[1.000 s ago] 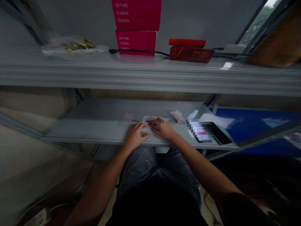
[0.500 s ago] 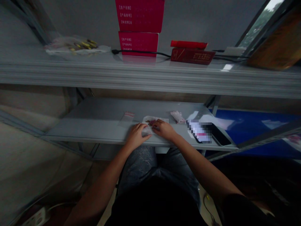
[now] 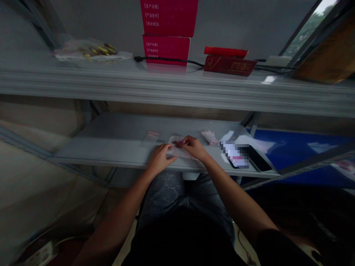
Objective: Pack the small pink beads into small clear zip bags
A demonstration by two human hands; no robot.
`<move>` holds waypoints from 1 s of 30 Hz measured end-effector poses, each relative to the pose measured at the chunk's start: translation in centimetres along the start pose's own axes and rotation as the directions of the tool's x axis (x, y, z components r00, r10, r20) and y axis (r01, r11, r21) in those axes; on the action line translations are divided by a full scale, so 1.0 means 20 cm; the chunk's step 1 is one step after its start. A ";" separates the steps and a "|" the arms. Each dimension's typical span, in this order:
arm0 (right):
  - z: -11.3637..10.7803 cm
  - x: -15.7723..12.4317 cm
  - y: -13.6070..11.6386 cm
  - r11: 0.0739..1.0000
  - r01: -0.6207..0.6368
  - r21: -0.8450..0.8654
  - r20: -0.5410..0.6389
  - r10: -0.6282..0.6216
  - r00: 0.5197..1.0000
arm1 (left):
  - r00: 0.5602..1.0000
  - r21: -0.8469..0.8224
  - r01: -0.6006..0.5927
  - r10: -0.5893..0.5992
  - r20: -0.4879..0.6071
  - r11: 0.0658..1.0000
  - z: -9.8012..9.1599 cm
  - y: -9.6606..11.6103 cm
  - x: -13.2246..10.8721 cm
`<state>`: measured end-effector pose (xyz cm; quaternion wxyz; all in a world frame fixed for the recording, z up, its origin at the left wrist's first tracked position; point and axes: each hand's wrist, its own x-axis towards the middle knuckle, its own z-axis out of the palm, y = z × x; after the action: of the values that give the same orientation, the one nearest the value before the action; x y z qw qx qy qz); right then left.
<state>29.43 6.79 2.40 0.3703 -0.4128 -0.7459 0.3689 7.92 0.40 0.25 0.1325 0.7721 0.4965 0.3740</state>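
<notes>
A thin white sheet (image 3: 187, 153), like paper or a small pouch, lies on the lower shelf between my hands. On it sits a small heap of dark reddish-brown bits (image 3: 179, 143), too small to identify. My right hand (image 3: 195, 149) has its fingertips pinched together at the heap's right side, on some of the bits. My left hand (image 3: 161, 159) rests at the sheet's left edge, thumb and fingers apart. Behind it lies a flat clear zip bag (image 3: 150, 137) with a red strip. A filled clear bag (image 3: 210, 137) is beyond my right hand.
Two phones (image 3: 259, 158) lie at the lower shelf's right end, one partly pixelated. The upper shelf (image 3: 166, 84) overhangs behind, bearing red boxes (image 3: 168, 50), a dark red box (image 3: 230, 65), a black cable (image 3: 172, 60) and a plastic bag with yellow-black pieces (image 3: 101, 50).
My right fingers have drawn slightly up and closed at the heap, and more of the white sheet shows. My left hand has barely moved. The camera view has shifted slightly.
</notes>
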 end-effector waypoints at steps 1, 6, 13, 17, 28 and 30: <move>0.02 0.01 -0.01 0.998 -0.013 0.067 0.058 0.009 0.998 | 1.000 -0.014 0.007 -0.007 -0.007 1.000 0.00 0.00 0.00; 0.04 0.03 -0.03 0.998 -0.016 0.066 0.049 0.013 0.999 | 0.998 -0.067 0.043 -0.046 -0.041 0.997 0.00 -0.01 -0.01; -0.06 -0.02 -0.04 0.873 0.001 -0.488 0.050 0.027 0.998 | 0.998 -0.095 0.047 -0.051 -0.041 0.994 0.00 -0.01 -0.01; -0.01 -0.04 -0.06 0.812 0.045 -0.582 0.108 0.023 0.994 | 0.998 -0.125 0.044 -0.050 -0.048 0.991 0.01 -0.02 -0.01; 0.05 -0.04 -0.07 0.773 0.011 -0.635 0.049 0.027 0.998 | 0.996 -0.203 0.041 -0.056 -0.067 0.978 -0.02 -0.01 -0.02; 0.05 -0.04 -0.07 0.777 0.013 -0.629 0.059 0.031 0.998 | 0.996 -0.212 0.039 -0.055 -0.069 0.977 -0.02 -0.01 -0.02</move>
<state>28.32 5.28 3.01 0.1848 -0.5039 -0.8361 0.1141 7.42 0.09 0.18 0.2037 0.7274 0.4767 0.4495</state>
